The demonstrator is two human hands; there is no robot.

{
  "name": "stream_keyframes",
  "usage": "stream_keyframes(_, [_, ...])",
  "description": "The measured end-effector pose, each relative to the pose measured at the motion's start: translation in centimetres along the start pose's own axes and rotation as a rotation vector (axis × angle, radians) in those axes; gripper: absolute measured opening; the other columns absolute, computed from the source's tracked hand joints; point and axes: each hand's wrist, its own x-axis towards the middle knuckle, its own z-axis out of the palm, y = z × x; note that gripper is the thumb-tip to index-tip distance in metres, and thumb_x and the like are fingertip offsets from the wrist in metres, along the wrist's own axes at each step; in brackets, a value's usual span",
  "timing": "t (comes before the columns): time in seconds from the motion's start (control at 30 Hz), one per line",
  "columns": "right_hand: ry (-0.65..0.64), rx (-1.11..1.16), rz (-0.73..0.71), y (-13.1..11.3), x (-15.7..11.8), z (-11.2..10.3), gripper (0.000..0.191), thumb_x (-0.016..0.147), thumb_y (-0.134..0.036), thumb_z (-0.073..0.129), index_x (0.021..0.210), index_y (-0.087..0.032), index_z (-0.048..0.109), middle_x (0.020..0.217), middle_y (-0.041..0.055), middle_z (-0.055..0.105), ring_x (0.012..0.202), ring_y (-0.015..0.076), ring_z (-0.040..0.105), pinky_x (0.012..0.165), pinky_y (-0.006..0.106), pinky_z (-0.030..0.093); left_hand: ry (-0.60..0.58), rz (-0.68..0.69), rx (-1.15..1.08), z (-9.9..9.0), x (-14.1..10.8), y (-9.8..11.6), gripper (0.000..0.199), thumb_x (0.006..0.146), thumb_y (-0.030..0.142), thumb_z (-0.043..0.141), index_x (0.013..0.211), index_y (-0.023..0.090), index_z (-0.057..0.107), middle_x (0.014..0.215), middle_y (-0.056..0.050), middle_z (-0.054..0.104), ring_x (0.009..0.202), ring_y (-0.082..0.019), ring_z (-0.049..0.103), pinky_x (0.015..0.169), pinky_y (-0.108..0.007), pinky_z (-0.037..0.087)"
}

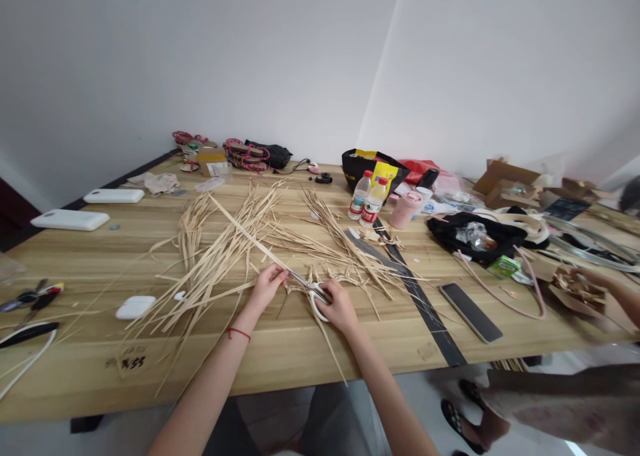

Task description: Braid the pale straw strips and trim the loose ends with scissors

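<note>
My left hand (269,286), with a red string round its wrist, pinches the near end of a long pale strip (240,226). This strip slants up and left over a spread of dry tan strips (220,256). My right hand (339,305) is closed on the white-handled scissors (319,303). The scissor blades point left and reach to the strip's end beside my left fingertips. Whether the blades are closed on the strip is too small to tell. More dry strips (345,243) lie beyond and right of my right hand.
Two bottles (373,206) and a pink cup (405,209) stand at the back. A phone (470,311) and black bag (475,237) lie right. White earphone case (135,307) sits left. Another person's hand (593,279) is at a paper bag (575,296) far right.
</note>
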Motion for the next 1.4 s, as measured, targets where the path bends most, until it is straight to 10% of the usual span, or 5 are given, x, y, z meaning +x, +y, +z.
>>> stream_keyframes(1.4, [-0.001, -0.005, 0.006, -0.69, -0.04, -0.06, 0.014, 0.074, -0.025, 0.06, 0.087, -0.019, 0.059, 0.08, 0.004, 0.059, 0.072, 0.017, 0.056, 0.066, 0.027, 0.045, -0.017, -0.013, 0.004, -0.24, 0.06, -0.38, 0.024, 0.073, 0.038, 0.062, 0.078, 0.015, 0.061, 0.073, -0.002, 0.061, 0.06, -0.013, 0.055, 0.059, -0.025, 0.046])
